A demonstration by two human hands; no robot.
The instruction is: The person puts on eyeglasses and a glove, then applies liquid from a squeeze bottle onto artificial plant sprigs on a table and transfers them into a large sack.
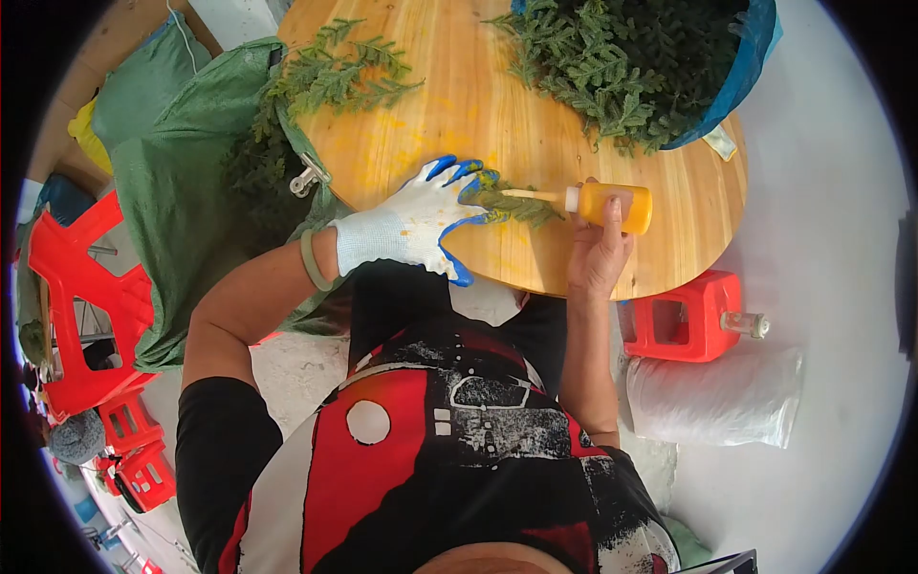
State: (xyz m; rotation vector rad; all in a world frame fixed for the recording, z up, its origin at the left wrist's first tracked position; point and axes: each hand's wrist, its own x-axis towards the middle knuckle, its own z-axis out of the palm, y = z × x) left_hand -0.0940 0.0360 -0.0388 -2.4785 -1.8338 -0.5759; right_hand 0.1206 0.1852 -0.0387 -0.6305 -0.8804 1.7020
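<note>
My left hand (421,218) wears a white glove with blue fingertips and lies at the near edge of the round wooden table (449,124). Its fingers are around the left end of a small green sprig (531,208), which has yellow on it. Bare, my right hand (600,251) is wrapped round a yellow squeeze bottle (626,209), tilted on its side. The bottle's long pale nozzle points left and reaches the sprig. Yellow smears mark the wood around my left hand.
A blue bag (755,67) of green branches (622,67) stands at the back right. Loose sprigs (344,72) lie back left, beside a green sack (191,163) clipped near the edge. Red stools (681,320) and a white roll (717,400) are below right.
</note>
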